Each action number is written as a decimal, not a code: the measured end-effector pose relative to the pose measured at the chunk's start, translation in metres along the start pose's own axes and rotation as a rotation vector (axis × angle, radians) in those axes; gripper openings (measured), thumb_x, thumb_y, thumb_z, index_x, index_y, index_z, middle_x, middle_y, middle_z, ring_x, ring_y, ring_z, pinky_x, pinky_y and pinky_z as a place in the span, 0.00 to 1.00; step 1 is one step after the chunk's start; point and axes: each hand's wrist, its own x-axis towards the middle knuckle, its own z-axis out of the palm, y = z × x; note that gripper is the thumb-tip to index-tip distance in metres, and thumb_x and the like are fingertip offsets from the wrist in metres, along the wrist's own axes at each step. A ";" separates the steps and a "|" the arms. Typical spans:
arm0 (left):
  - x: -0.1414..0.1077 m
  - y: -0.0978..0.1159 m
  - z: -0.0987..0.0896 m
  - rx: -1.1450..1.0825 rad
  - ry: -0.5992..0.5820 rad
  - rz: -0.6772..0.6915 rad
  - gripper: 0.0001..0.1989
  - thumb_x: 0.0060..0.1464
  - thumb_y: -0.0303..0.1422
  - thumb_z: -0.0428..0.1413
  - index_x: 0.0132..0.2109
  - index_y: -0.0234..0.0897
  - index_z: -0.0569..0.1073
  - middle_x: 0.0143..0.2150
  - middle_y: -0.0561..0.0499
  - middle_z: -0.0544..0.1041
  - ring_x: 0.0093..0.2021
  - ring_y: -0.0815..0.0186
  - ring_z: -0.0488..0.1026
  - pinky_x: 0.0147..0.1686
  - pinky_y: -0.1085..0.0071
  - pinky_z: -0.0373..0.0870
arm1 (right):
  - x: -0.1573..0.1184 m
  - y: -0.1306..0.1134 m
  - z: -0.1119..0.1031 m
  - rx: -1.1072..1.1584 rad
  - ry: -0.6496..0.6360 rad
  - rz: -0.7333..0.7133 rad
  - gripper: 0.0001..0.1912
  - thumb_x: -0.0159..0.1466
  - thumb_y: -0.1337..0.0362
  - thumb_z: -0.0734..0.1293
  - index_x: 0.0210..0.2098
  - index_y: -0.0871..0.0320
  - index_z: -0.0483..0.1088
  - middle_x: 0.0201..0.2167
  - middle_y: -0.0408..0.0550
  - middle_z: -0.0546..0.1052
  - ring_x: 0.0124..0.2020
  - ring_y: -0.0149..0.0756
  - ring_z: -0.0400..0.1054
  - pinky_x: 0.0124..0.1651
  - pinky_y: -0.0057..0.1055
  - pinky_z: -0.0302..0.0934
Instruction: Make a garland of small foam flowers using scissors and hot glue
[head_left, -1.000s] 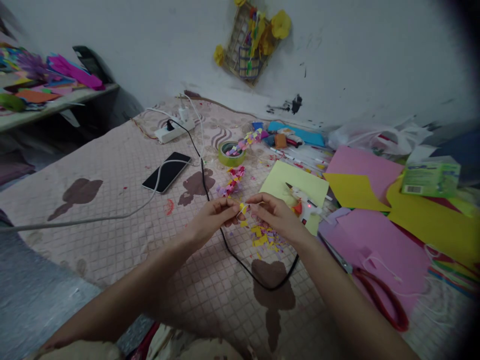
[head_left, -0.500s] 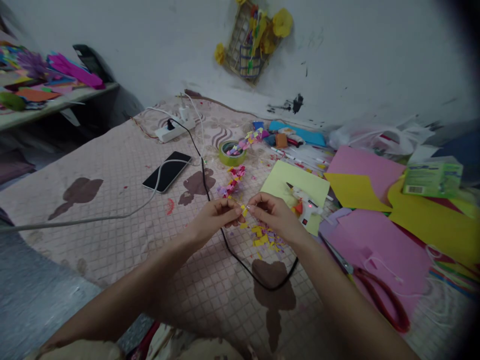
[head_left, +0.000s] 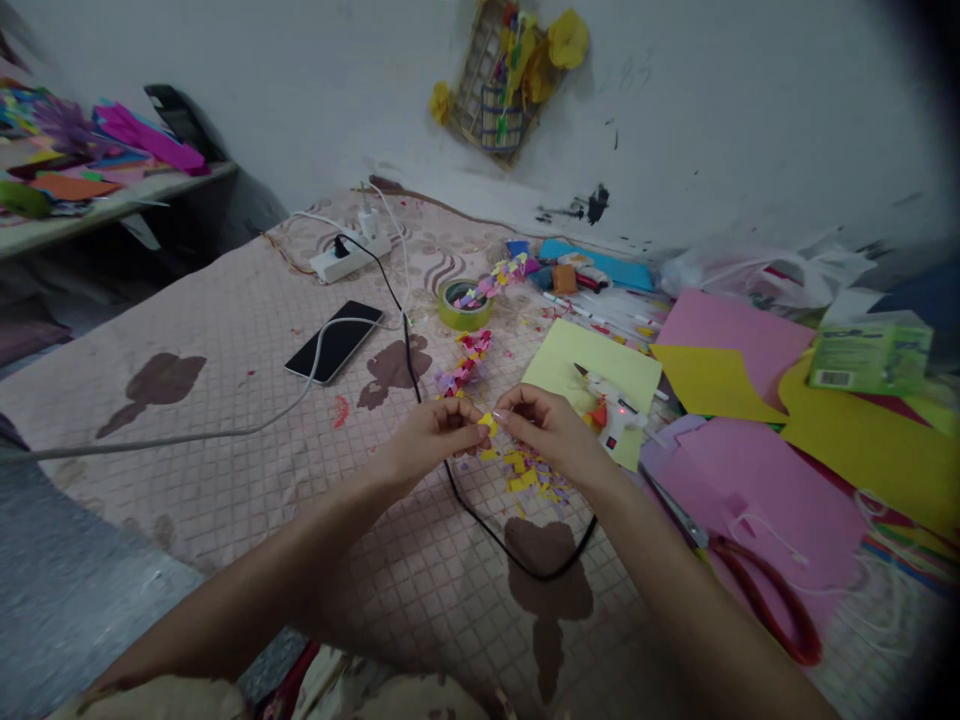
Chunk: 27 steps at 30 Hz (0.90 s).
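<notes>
Between my two hands is a small yellow paper piece (head_left: 487, 421). My left hand (head_left: 442, 428) pinches it between thumb and fingers. The fingertips of my right hand (head_left: 536, 420) are closed at its other side, touching it. Just beyond my left hand lies a strand of pink, red and purple paper bits (head_left: 466, 362). Below my right hand is a pile of yellow and purple paper scraps (head_left: 529, 475). A white glue gun (head_left: 613, 408) rests on a pale yellow sheet (head_left: 559, 350) to the right.
Red-handled scissors (head_left: 772, 590) lie on pink paper (head_left: 780, 490) at right. A black cable (head_left: 480, 522) loops under my hands. A phone (head_left: 336, 342), a power strip (head_left: 351, 260) and a green tape roll (head_left: 465, 318) are farther back. A green box (head_left: 866, 360) stands on the yellow paper.
The yellow paper piece shows a little more between my fingertips, its angle slightly changed. My hands have hardly moved; the view has shifted very slightly.
</notes>
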 end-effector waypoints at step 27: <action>-0.004 0.002 -0.010 0.148 -0.015 0.059 0.10 0.51 0.38 0.57 0.34 0.34 0.72 0.30 0.50 0.74 0.28 0.72 0.67 0.28 0.75 0.60 | 0.000 -0.008 -0.007 -0.144 0.023 -0.124 0.03 0.60 0.65 0.64 0.34 0.57 0.67 0.28 0.42 0.70 0.28 0.30 0.63 0.30 0.27 0.56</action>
